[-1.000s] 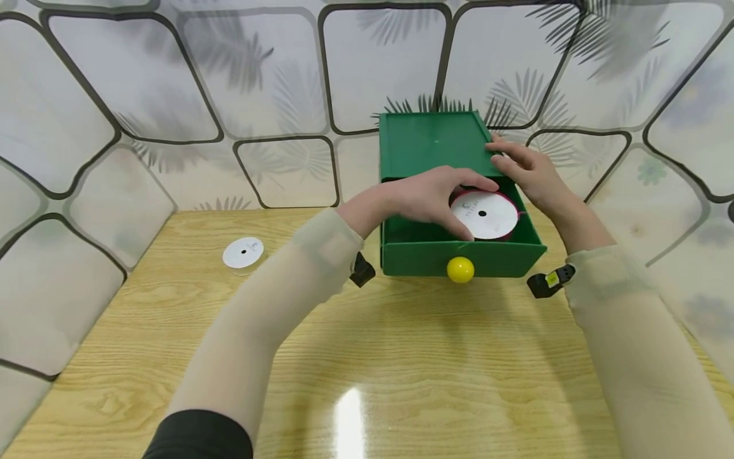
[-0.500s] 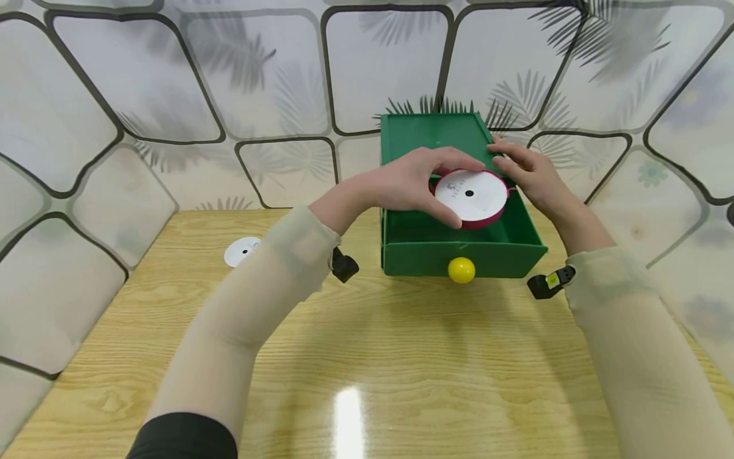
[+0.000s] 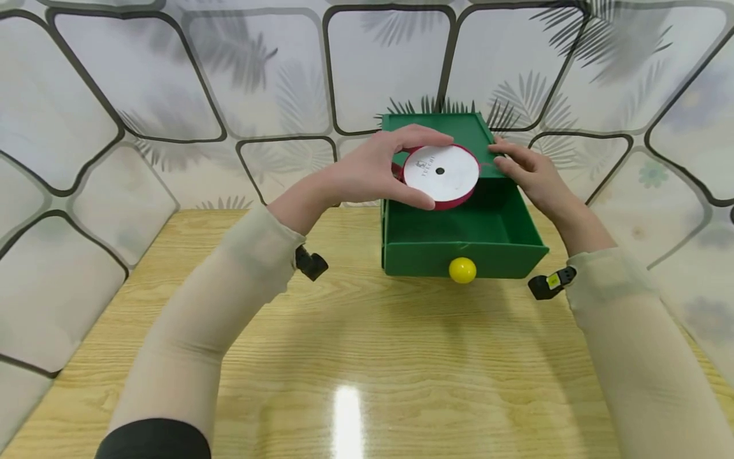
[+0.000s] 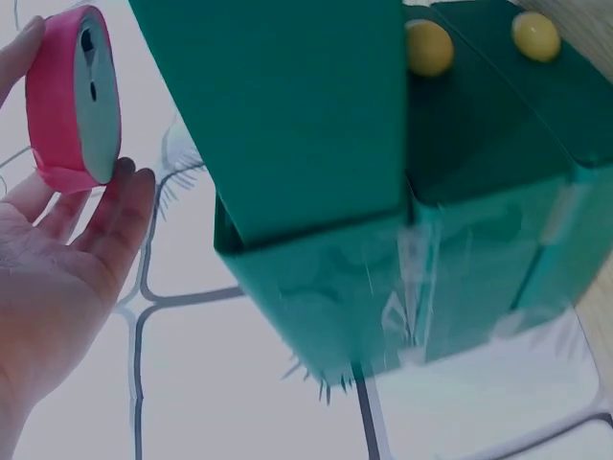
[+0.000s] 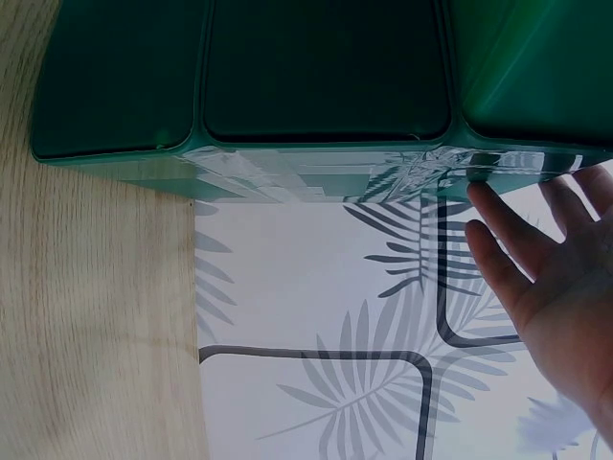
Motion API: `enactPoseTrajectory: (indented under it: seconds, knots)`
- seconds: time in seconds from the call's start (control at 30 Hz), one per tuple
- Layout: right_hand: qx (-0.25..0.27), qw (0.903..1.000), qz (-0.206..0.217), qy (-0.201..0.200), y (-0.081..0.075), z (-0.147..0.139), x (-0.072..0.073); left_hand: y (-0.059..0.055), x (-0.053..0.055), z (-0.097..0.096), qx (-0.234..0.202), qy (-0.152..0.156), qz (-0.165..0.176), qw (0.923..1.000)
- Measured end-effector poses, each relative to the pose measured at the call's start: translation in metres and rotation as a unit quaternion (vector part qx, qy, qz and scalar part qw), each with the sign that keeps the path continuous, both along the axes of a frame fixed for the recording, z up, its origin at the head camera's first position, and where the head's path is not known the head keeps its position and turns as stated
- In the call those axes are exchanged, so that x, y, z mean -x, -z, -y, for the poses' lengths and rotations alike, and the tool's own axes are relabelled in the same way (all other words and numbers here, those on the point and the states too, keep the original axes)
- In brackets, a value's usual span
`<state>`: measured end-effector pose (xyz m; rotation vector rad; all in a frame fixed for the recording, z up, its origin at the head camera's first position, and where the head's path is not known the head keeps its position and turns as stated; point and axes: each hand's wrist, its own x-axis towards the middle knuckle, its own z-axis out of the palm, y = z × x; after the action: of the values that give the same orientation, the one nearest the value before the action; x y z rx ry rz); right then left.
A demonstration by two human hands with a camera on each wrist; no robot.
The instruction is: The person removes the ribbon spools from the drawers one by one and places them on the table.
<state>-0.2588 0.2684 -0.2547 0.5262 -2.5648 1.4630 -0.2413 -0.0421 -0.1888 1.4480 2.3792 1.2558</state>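
My left hand [image 3: 367, 172] grips a spool of red ribbon [image 3: 455, 178] by its edge, thumb on the near side and fingers on the far side. The spool's white label with a dark centre hole faces up, above the pulled-out drawer [image 3: 418, 260] of a green drawer cabinet [image 3: 461, 122]. In the left wrist view, pink-red ribbon [image 4: 53, 105] wraps the spool's rim, and the left palm [image 4: 57, 278] lies below it. My right hand [image 3: 533, 175] rests its extended fingers on the cabinet's right side. In the right wrist view, its fingertips [image 5: 482, 196] are right at the cabinet's edge.
A yellow knob [image 3: 462, 270] sits on the drawer's front. Lower drawers show in the left wrist view, with another yellow knob [image 4: 535, 36]. The wooden table [image 3: 401, 357] extends in front, and a patterned wall covering [image 3: 390, 70] stands behind the cabinet.
My left hand has lifted the ribbon spool out of the drawer and moved it left. The left arm now covers the white-topped spool on the table. My right hand has stayed put.
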Motion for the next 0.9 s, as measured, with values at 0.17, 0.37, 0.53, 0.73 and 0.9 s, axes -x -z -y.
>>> enactPoseTrajectory:
  seconds: [0.17, 0.37, 0.53, 0.73, 0.9]
  knots:
    - [-0.005, 1.0, -0.001, 0.001, 0.0, 0.0, 0.0, -0.002, -0.002, 0.017, -0.024, -0.034, 0.014, 0.999]
    - [-0.011, 0.9999, -0.004, 0.001, 0.0, 0.0, -0.001, -0.003, -0.009, 0.044, -0.036, -0.072, 0.01, 0.9967]
    - [-0.007, 0.9999, -0.006, -0.005, 0.001, 0.0, 0.0, 0.001, -0.014, 0.069, -0.041, -0.105, -0.009, 0.9936]
    - [0.0, 1.0, -0.005, -0.008, 0.002, 0.0, 0.001, 0.007, -0.017, 0.094, -0.037, -0.147, -0.015, 0.9882]
    - [-0.002, 1.0, -0.004, -0.002, 0.002, -0.001, 0.0, 0.015, -0.017, 0.108, -0.048, -0.166, -0.009, 0.9849]
